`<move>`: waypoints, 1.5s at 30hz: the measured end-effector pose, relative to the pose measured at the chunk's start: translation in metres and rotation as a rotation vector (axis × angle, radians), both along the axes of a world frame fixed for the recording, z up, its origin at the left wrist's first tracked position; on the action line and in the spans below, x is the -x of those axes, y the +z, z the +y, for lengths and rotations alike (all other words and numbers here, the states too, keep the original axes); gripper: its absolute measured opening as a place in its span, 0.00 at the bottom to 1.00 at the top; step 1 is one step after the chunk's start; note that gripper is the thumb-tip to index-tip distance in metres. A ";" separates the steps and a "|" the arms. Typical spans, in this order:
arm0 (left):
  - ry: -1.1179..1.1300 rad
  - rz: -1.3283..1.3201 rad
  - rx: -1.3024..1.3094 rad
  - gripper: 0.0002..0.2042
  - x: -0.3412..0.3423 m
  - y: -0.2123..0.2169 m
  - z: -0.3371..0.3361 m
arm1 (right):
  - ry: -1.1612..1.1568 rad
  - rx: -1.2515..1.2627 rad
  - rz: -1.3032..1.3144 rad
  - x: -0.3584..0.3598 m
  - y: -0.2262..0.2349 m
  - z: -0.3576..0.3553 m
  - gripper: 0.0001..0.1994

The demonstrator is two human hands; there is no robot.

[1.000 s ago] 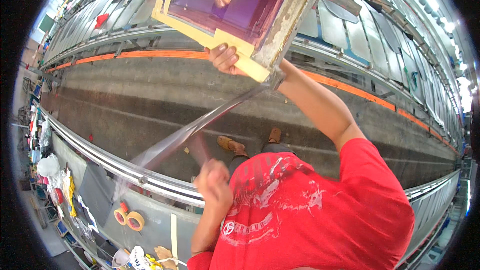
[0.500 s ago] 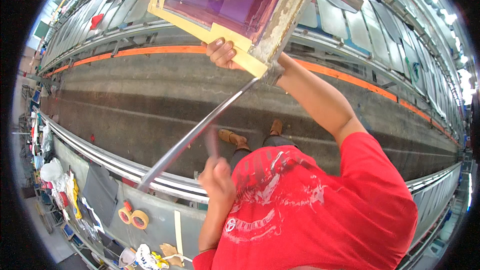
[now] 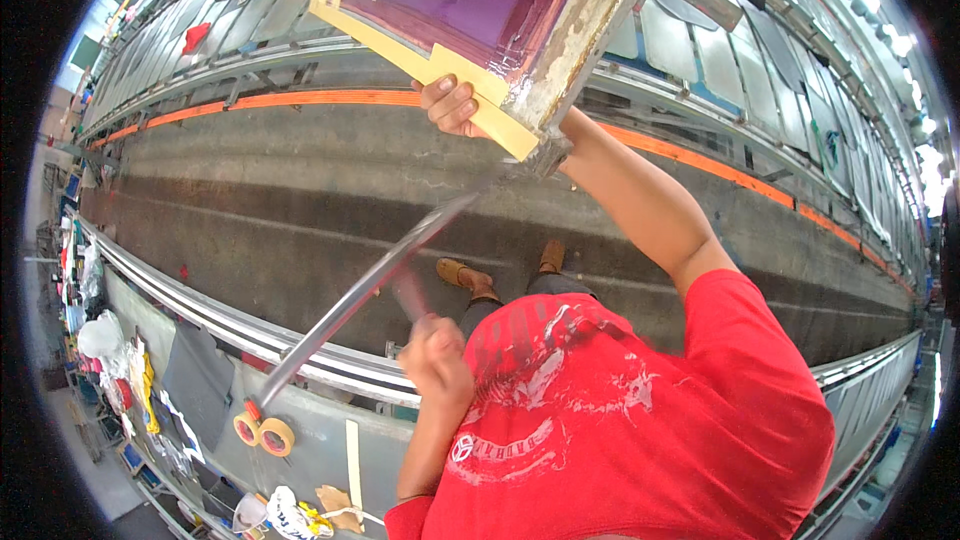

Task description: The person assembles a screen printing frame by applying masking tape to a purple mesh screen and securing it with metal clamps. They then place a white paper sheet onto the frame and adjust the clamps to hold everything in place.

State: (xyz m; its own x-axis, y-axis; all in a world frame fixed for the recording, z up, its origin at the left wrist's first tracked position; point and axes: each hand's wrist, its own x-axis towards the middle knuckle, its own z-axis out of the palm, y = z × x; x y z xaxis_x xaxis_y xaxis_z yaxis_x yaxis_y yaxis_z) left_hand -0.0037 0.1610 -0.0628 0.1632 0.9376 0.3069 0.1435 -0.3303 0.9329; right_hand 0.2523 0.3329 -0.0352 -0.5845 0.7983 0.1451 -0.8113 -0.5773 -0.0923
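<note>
Right hand grips one purple screen frame at twelve o'clock; left hand fists a handle. Two tape rolls at seven o'clock.

The large screen-printing frame with purple mesh and a pale metal edge runs out past the picture's top edge, so its full extent cannot be told. The right hand shows only its fingers curled over the yellow tape border; the palm is hidden behind the frame. The long grey metal bar is motion-blurred, and its upper end is lost under the frame's corner. The left hand hides the handle it grips, which is blurred too.
</note>
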 end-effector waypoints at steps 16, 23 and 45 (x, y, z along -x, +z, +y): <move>0.163 -0.396 -0.276 0.18 0.038 0.112 0.125 | 0.502 0.582 0.098 -0.006 -0.131 -0.049 0.25; 0.103 -0.377 -0.326 0.17 0.026 0.155 0.194 | 0.599 0.699 -0.046 -0.011 -0.164 -0.114 0.26; -0.044 -0.551 0.132 0.29 0.038 0.026 0.113 | -0.616 -0.264 -2.018 -0.155 -0.033 -0.100 0.18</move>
